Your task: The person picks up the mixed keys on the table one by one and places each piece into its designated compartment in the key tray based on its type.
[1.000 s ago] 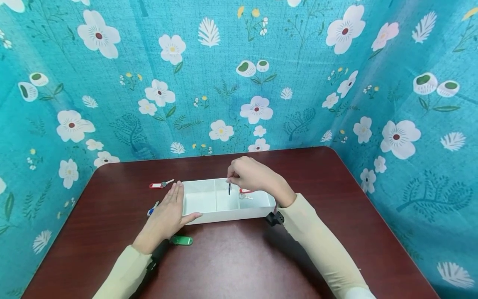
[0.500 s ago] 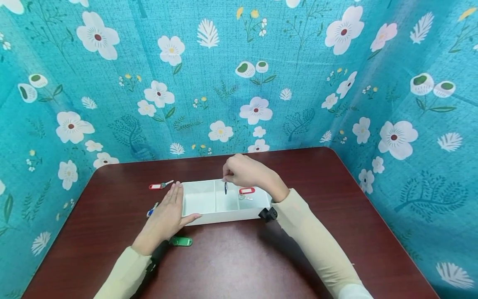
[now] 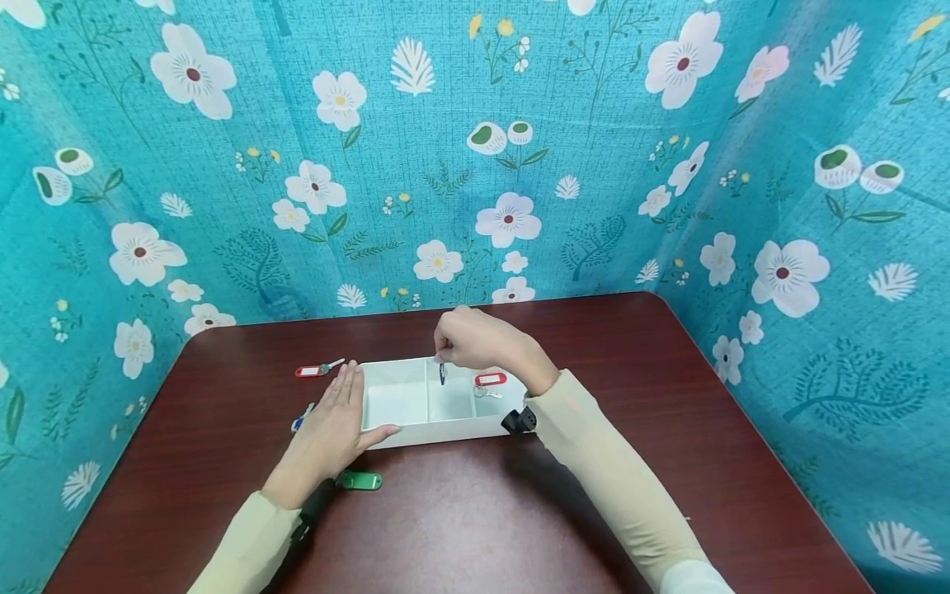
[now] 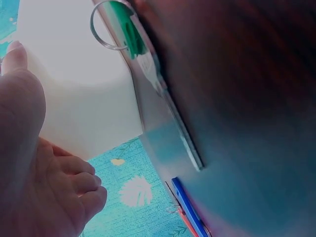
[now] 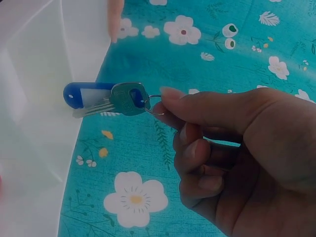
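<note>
My right hand [image 3: 482, 340] pinches the metal ring of a bunch of keys [image 5: 129, 101] with a blue tag [image 5: 74, 96]. The keys dangle above the middle compartment of a white divided box [image 3: 445, 431]. My left hand [image 3: 322, 437] lies along the box's left end, fingers straight, thumb at the front wall. In the right compartment rests a key with a red tag [image 3: 490, 379]. Just in front of my left hand lies a green-tagged key [image 4: 173, 116], its tag [image 3: 361, 480] showing in the head view.
Behind my left hand, a red-tagged key [image 3: 319, 370] lies on the dark wooden table [image 3: 475, 520]. A blue-tagged key [image 3: 300, 419] sits left of that hand, partly hidden by it. A floral curtain [image 3: 401, 190] hangs behind the table.
My right hand has moved a little left with the hanging blue-tagged keys, uncovering more of the red tag in the right compartment. My left hand stays in place.
</note>
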The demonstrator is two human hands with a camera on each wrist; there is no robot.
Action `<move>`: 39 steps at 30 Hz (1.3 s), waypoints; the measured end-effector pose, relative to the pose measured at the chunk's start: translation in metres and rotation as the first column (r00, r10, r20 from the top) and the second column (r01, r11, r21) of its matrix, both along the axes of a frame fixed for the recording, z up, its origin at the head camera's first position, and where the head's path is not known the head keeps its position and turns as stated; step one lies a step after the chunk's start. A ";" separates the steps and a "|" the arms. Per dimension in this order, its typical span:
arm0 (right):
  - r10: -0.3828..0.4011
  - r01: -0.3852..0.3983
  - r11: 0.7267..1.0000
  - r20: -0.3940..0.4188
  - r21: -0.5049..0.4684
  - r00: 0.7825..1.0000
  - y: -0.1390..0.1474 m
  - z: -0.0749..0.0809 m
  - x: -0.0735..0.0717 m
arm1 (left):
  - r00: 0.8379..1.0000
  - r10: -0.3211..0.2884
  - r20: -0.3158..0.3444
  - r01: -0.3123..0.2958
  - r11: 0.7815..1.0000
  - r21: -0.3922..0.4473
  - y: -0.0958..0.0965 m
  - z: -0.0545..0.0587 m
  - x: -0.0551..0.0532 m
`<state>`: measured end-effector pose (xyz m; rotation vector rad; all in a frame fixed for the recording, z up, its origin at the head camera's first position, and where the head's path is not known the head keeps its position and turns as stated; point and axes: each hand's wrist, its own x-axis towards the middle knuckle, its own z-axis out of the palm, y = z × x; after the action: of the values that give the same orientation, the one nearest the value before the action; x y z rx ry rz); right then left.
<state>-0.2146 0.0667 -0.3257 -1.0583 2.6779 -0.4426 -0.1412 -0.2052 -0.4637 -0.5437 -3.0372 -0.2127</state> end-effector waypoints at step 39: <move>-0.088 0.054 0.976 0.154 0.210 0.984 -0.032 -0.016 -0.026 | 0.998 0.028 0.048 -0.029 0.999 0.022 0.002 0.001 0.002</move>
<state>-0.2409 0.0348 -0.3421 -0.8324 2.5565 -0.2466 -0.1394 -0.2035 -0.4622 -0.5011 -3.0821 -0.2630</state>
